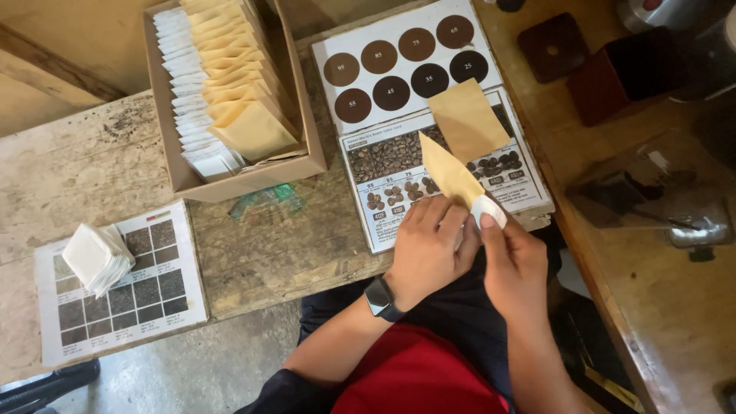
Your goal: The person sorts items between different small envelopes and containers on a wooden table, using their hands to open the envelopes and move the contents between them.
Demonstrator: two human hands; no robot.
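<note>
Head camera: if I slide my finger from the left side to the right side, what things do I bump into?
Stack of white paper squares on a grey sample chart → cardboard box of envelopes → left hand → right hand pinching a tan envelope → dark red box.

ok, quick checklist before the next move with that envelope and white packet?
1. Both hands on the work: left hand and right hand meet at the kraft envelope: ok.
2. White packet at the envelope's lower end, under the right thumb: ok.
3. Packet inside the envelope: cannot tell.
4. Spare white packets stacked at left: ok.
5. Cardboard box of filled envelopes within view: ok.
</note>
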